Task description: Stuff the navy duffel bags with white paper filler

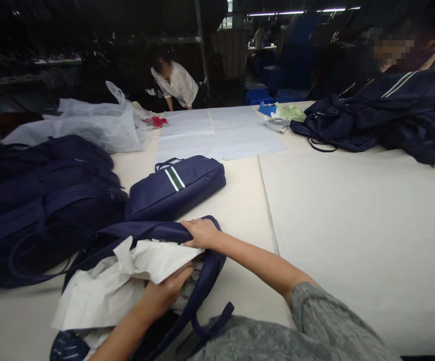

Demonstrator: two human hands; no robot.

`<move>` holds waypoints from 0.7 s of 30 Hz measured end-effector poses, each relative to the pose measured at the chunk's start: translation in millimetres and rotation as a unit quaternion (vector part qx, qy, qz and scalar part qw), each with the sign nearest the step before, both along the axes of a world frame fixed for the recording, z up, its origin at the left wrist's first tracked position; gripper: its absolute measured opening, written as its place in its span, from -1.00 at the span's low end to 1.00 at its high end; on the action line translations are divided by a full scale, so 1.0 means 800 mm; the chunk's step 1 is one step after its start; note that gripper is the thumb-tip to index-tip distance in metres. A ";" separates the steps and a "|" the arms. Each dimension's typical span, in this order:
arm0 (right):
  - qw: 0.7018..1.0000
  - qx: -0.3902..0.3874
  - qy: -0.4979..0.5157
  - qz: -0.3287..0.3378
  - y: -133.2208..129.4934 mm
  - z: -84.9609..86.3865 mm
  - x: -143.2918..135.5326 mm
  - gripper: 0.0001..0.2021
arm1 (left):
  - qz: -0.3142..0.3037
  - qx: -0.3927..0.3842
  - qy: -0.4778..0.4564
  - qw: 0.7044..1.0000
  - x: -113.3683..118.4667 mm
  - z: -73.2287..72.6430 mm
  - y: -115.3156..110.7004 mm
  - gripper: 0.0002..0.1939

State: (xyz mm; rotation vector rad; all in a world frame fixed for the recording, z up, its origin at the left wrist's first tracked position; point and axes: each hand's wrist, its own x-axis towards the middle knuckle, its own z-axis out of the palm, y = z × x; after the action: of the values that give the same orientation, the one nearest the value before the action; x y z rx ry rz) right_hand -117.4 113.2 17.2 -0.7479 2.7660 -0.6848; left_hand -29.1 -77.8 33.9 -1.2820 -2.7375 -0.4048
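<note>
A navy bag [212, 271] lies open on the table in front of me, its mouth facing up. Crumpled white paper [100, 291] bulges out of the opening. My right hand [201, 233] grips the bag's far rim, fingers curled over the edge. Inside the mouth, my left hand [170, 286] is closed at the edge of the white paper; its fingertips are partly hidden. A strap loop [213, 321] of the bag sticks out toward my body. Just beyond lies a closed navy bag [187, 188] with a white and green stripe.
Several navy bags [52, 195] are piled at the left. Translucent plastic [89, 125] lies behind them. A large white sheet stack [360, 240] covers the table's right side. More navy bags [383, 115] lie at the far right. A person [182, 85] bends over beyond the table.
</note>
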 end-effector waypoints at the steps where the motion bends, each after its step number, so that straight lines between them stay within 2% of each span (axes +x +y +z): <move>1: 1.000 0.009 -0.009 0.013 -0.005 -0.004 0.002 -0.37 | 0.015 0.016 0.066 0.998 0.010 0.005 -0.016 -0.71; 3: 1.000 -0.008 -0.016 0.001 -0.006 -0.009 0.016 -0.56 | 0.092 0.043 0.187 0.977 0.025 0.016 -0.040 -0.59; 5: 0.996 -0.072 -0.024 -0.049 0.004 -0.010 0.038 -0.77 | 0.148 0.040 0.220 0.963 0.032 0.025 -0.048 -0.38; 7: 0.983 -0.150 -0.040 -0.098 0.021 -0.009 0.064 -0.85 | 0.116 0.009 0.186 0.976 0.032 0.029 -0.041 -0.33; 9: 0.975 -0.169 -0.050 -0.133 0.038 -0.007 0.088 -0.85 | 0.055 -0.036 0.138 0.988 0.028 0.023 -0.022 -0.37; 10: 0.977 -0.140 -0.052 -0.153 0.045 -0.007 0.097 -0.79 | 0.023 -0.059 0.113 0.992 0.025 0.018 -0.009 -0.39; 13: 0.979 0.030 -0.005 -0.203 0.056 -0.011 0.110 -0.60 | -0.046 -0.111 0.038 0.992 0.018 -0.005 0.030 -0.40; 15: 0.973 0.104 0.081 -0.188 0.058 -0.014 0.109 -0.60 | -0.059 -0.129 0.010 0.990 0.014 -0.018 0.052 -0.45; 18: 0.965 0.132 0.192 -0.120 0.064 -0.013 0.100 -0.63 | -0.042 -0.131 0.022 0.990 0.010 -0.030 0.072 -0.51; 21: 0.966 0.136 0.211 -0.062 0.077 -0.005 0.092 -0.65 | -0.030 -0.138 0.024 0.990 0.007 -0.035 0.082 -0.57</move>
State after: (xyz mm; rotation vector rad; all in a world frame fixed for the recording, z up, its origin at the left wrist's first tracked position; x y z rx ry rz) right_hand -43.6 174.6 13.2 -0.7342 3.2204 -0.1621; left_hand -23.4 -12.0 5.6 -1.4145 -2.7939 0.0048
